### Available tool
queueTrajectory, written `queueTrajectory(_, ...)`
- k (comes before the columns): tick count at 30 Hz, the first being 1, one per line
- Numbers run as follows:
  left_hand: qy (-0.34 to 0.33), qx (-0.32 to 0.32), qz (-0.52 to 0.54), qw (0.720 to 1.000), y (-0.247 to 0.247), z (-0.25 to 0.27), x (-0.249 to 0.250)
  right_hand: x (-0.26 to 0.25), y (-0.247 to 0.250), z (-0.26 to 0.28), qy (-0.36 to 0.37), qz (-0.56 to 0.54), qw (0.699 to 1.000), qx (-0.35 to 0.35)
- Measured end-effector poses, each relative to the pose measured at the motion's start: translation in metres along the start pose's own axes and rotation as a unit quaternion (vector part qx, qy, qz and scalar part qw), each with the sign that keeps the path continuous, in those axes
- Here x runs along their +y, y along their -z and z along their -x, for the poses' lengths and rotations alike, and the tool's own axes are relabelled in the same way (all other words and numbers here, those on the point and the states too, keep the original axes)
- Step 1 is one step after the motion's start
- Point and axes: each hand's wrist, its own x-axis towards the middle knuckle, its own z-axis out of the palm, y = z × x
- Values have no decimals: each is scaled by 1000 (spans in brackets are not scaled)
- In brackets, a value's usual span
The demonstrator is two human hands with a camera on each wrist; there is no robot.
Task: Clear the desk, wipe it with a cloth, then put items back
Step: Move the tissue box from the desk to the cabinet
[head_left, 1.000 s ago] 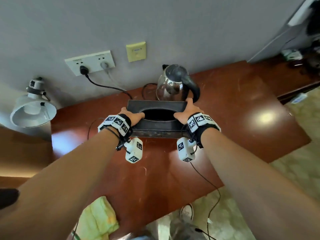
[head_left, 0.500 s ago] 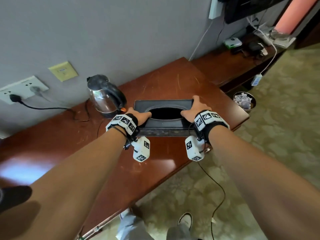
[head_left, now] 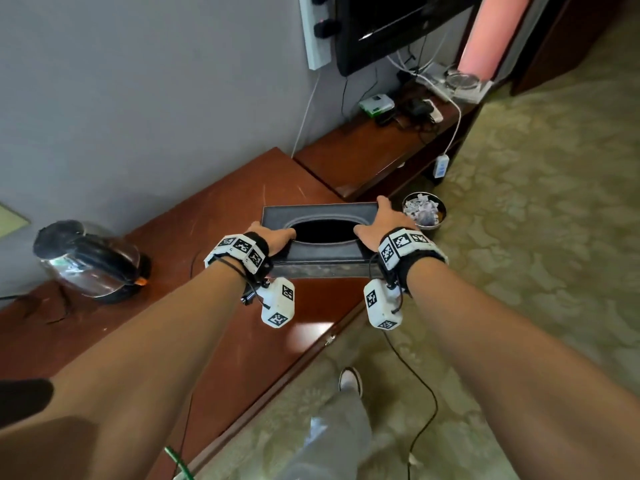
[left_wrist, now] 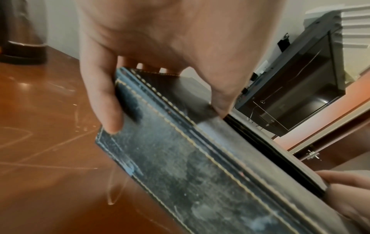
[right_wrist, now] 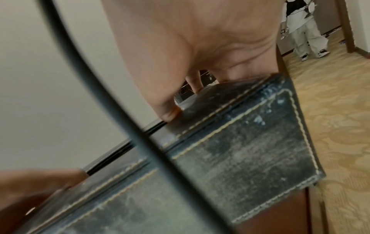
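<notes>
**Box carried to the right end of the desk**

Near the bottom of the head view, a shoe [head_left: 350, 379] stands on the carpet [head_left: 519, 271] beside the desk [head_left: 225, 341]. Both arms reach out over the desk's right end.

The left hand [head_left: 273, 237] grips the left end of the box [head_left: 322, 268], with the thumb on top by the oval hole and the fingers [left_wrist: 104, 101] curled down the side. The right hand [head_left: 379, 225] grips the right end the same way, thumb on top and fingers wrapped over the far corner. The box is dark, with light stitching along its edges, and its front looks worn. It is level, with its hole facing up. I cannot tell if it rests on the desk or is just above it.

A second ago the box was in the middle of the desk, right in front of the kettle [head_left: 86, 261]. Half a second ago it was just right of the kettle. Now the kettle is well apart from it, far to the left.

Just right of the box, on the floor, a bin [head_left: 424, 213] holds crumpled paper. Farther off, a lower shelf [head_left: 363, 161] holds small gadgets and cords. A dark screen [head_left: 381, 26] hangs on the wall above it. These have come into view since a second ago.
</notes>
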Motion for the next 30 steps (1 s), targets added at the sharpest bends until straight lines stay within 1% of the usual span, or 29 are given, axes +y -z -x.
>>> queueTrajectory(6,11,-22,18,1000,-36,-55,77,23,35,-92,1,19,1000,3)
queueTrajectory(9,40,-37,44,998,-45,-73,111,27,57,-135,0,47,999,-10)
queueTrajectory(12,46,-30,65,996,-52,-90,142,25,80,-173,10,55,998,-17)
queueTrajectory(16,62,-19,76,995,-67,-115,176,31,98,-222,20,59,998,-31)
queueTrajectory(24,127,6,136,983,-119,-188,229,36,109,-343,64,90,992,-66)
queueTrajectory(28,179,26,148,972,-138,-227,263,32,106,-418,92,96,987,-86)
queueTrajectory(30,205,43,160,965,-152,-249,276,30,101,-453,95,88,987,-97)
